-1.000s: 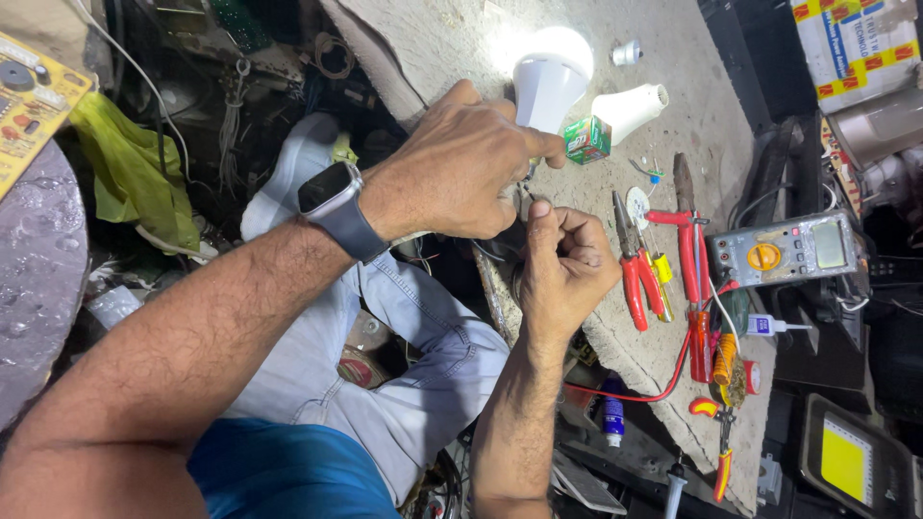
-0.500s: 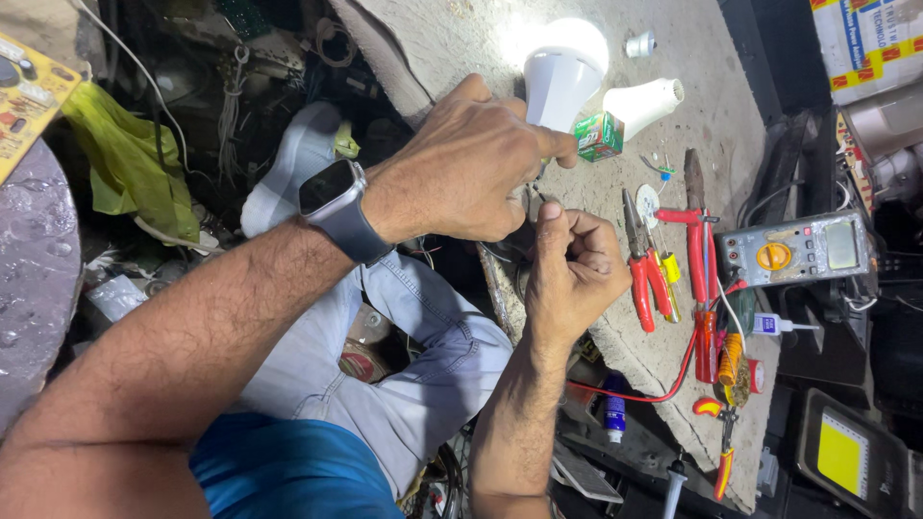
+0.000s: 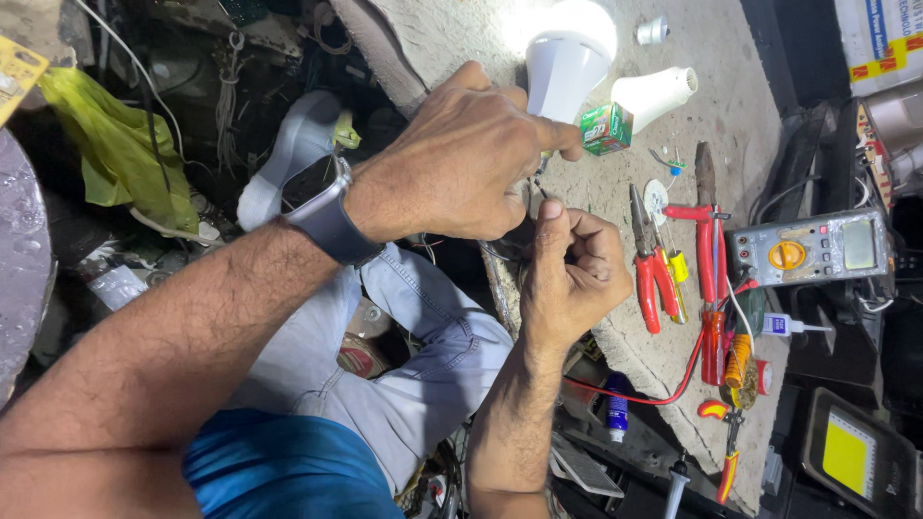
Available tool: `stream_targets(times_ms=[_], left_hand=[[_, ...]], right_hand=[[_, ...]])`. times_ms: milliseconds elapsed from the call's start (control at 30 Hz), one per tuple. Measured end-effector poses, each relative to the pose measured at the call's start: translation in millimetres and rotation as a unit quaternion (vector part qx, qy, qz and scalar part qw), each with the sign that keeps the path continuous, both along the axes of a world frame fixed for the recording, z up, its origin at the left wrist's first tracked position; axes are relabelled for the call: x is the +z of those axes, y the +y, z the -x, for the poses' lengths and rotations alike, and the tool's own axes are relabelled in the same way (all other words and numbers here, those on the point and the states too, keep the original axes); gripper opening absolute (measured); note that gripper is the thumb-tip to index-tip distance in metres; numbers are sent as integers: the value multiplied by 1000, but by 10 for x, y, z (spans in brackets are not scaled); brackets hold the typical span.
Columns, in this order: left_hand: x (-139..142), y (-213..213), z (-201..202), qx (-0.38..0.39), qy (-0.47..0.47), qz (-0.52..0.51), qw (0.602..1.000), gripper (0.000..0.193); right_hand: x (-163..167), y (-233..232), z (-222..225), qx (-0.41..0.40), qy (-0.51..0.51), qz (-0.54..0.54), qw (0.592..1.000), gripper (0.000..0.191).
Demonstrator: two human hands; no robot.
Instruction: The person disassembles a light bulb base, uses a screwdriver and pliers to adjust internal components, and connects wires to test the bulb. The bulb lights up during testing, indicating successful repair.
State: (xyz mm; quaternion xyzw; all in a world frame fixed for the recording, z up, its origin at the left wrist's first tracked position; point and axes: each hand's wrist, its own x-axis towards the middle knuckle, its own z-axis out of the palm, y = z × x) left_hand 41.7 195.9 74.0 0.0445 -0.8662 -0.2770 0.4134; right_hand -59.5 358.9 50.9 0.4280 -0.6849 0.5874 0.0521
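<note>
1. Left hand (image 3: 461, 159) sits just above centre frame, fingers curled down and closed around the neck of a white LED bulb (image 3: 567, 58) – lit dome poking out toward the top of the frame, resting on the rough grey tabletop (image 3: 673, 115).
2. Right hand (image 3: 567, 274) just below it, balled into a loose fist with thumb and fingertips pinched on something tiny – looks like thin wire ends near the bulb's base, but too small and hidden to say for sure.
3. Handling guess for the bulb: light, hollow, plastic shell, smooth and a bit slippery on the dome. Best gripped at the stiffer tapered neck, as now, not squeezed at the dome – probably cracks or pops off under pressure.
4. Handling guess for the wires: thin, floppy, easy to snap or pull loose. Pinch grip close to the ends, gentle tension only.
5. Nearby, right of the hands: small green box (image 3: 606, 128) touching the bulb side, a spare white bulb housing (image 3: 654, 93), red-handled pliers (image 3: 652, 264), a red screwdriver (image 3: 710, 288), a grey multimeter (image 3: 812, 248) with a yellow dial.
6. Dark smartwatch (image 3: 332, 226) on the left wrist, jeans-clad knee (image 3: 423, 356) below the tabletop edge.
</note>
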Motion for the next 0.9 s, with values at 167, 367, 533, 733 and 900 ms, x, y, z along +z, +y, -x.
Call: stream_targets(times_ms=[167,367,533,733,900], left_hand=[[0,-4,-5,6,-19,2,1000,51],[-12,-3,14,6,3,4,1000,49],[-23,-4,28,0,-6,-1,1000,50],[-33,1,46,3,2,-5,1000,49],[-19,-2,62,-1,-9,-11,1000,50]], right_hand=[[-11,-7,-10,-7,0,3,1000,16],[-28,-11,-30,-25,20,2,999,18],[-35,-15,-32,-32,23,7,999,18],[-56,-19,-47,-40,33,10,999,17],[-49,-17,-44,-31,26,4,999,15]])
